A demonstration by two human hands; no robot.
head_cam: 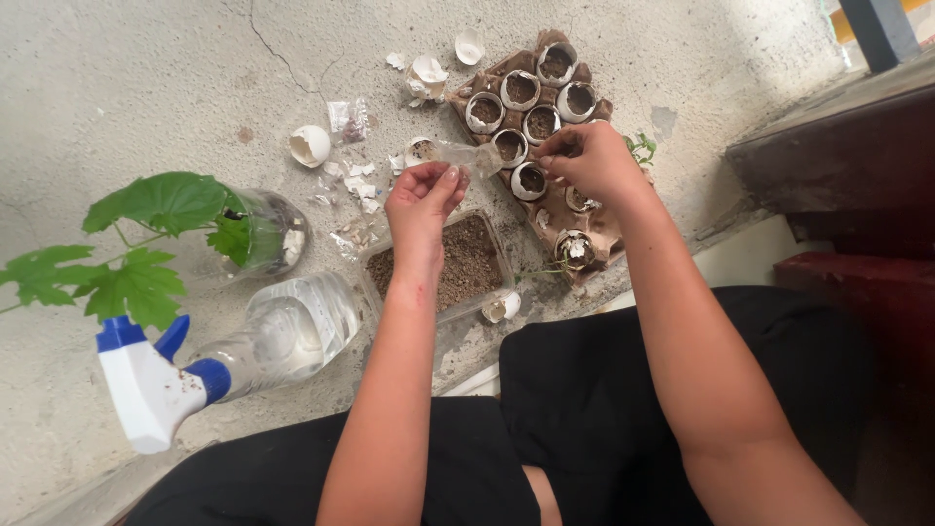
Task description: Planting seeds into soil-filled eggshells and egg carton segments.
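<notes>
My left hand [426, 195] is up over the clear plastic tub of soil [458, 263], fingers curled in, pinching one end of a small clear plastic packet [466, 154]; packet runs toward 2 o'clock from that hand. My right hand [589, 161] is at 3 o'clock of the packet, over the brown egg carton [545, 200], thumb & fingertips pinched tight together w/ something tiny; can't tell what. Carton holds eggshell cups [520, 90] filled w/ soil, approx 8 visible. Tub sits just beside the carton, at its 8 o'clock. Broken eggshell pieces [362, 185] scattered on the concrete floor [146, 88] at 10 o'clock of the tub; a half shell [310, 146] farther out. Spray bottle [234, 356], white/blue head, lies on its side at 8 o'clock. Leafy green plant in a clear jar [263, 234] at 9 o'clock.
</notes>
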